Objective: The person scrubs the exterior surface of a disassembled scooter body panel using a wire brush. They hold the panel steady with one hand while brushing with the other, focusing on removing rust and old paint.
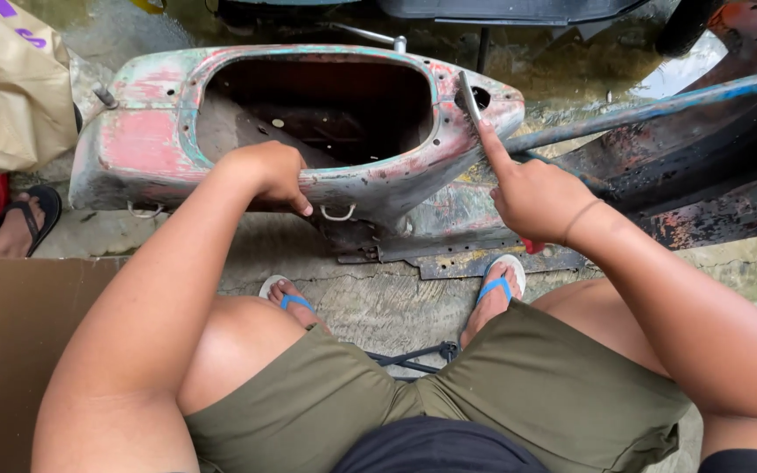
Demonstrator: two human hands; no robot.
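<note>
An old scooter body shell (146, 144) with worn pink, teal and grey paint lies on the concrete in front of me, its large opening facing up. My left hand (273, 175) is closed over the near rim of that opening. My right hand (532, 197) grips a red-handled tool, its index finger stretched along the metal shaft (469, 96) whose tip rests near a hole at the shell's right end. I sit with both knees apart, wearing olive shorts and blue flip-flops (501, 280).
A blue-painted metal tube (659, 109) runs right from the shell over rusty dark frame parts (711, 184). A tan bag (6, 88) sits upper left, another person's sandalled foot (24, 223) at the left edge, a brown board (10, 342) lower left.
</note>
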